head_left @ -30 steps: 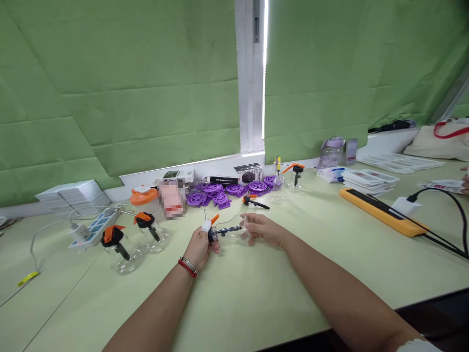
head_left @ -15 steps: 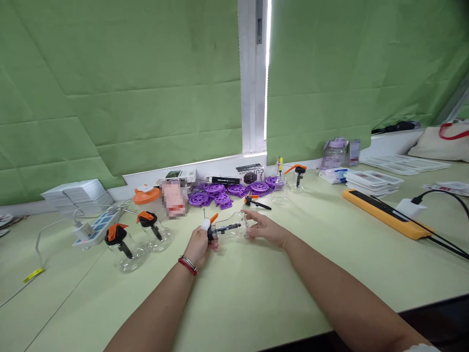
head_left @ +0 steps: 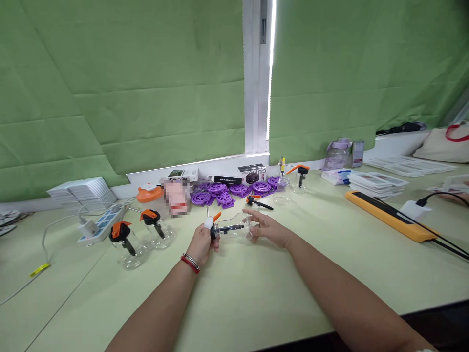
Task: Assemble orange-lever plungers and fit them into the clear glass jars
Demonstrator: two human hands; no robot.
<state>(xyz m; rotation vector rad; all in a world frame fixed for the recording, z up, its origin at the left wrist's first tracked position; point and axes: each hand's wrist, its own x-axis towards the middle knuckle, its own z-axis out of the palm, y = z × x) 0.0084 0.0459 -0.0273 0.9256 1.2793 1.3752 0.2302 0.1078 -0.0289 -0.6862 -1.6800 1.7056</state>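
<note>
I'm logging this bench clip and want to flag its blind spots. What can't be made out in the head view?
- Pink item: pixelated, unreadable.
- Clear bottle: its neck is covered by the left hand and its base by the right hand, so whether the black cap is seated cannot be told.
- Box labels by the window: too small to read.
- Another person's hand: cut off by the right edge.

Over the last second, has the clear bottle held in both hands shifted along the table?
No. The clear bottle sits just as far in front of the purple wheels as before, gripped by the left hand and right hand; only the camera moved.
</note>
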